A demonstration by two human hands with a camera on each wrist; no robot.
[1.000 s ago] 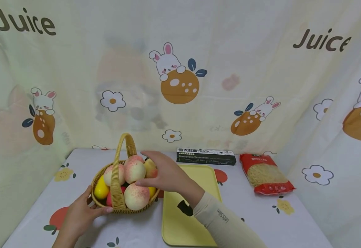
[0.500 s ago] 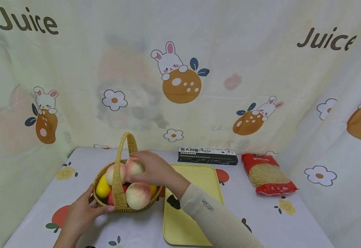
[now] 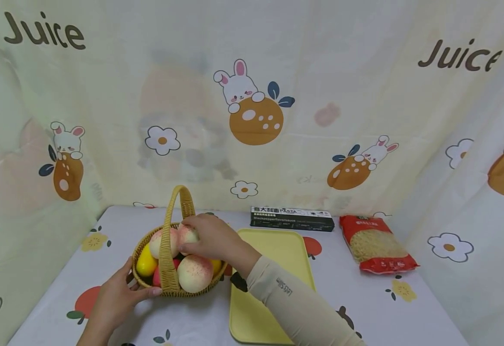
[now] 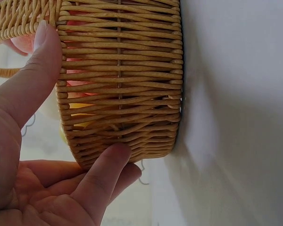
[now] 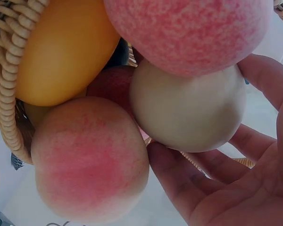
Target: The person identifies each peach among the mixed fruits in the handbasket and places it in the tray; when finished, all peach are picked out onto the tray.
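Observation:
A wicker basket [image 3: 191, 293] with an arched handle stands on the table at the left, filled with fruit. My left hand [image 3: 115, 298] holds its near left side; in the left wrist view the thumb [image 4: 42, 61] lies at the rim and the other fingers [image 4: 104, 174] press the woven wall. My right hand [image 3: 215, 238] reaches in from the right, its fingers curled round a pale peach [image 3: 188, 238], seen from beneath as a peach [image 5: 188, 108] in the right wrist view. Around it lie a front peach [image 3: 195, 274], a left peach [image 3: 165, 241] and a yellow fruit [image 3: 146, 262].
A yellow tray [image 3: 252, 312] lies right of the basket, partly under my right forearm. Behind it is a dark pasta box [image 3: 292, 220]. A red bag of pasta [image 3: 377, 245] lies farther right. A printed curtain [image 3: 278, 168] hangs behind the table.
My right hand has moved left from above the fruit and its fingers have come round the back peach. The left hand keeps its hold on the basket. The head view has shifted slightly.

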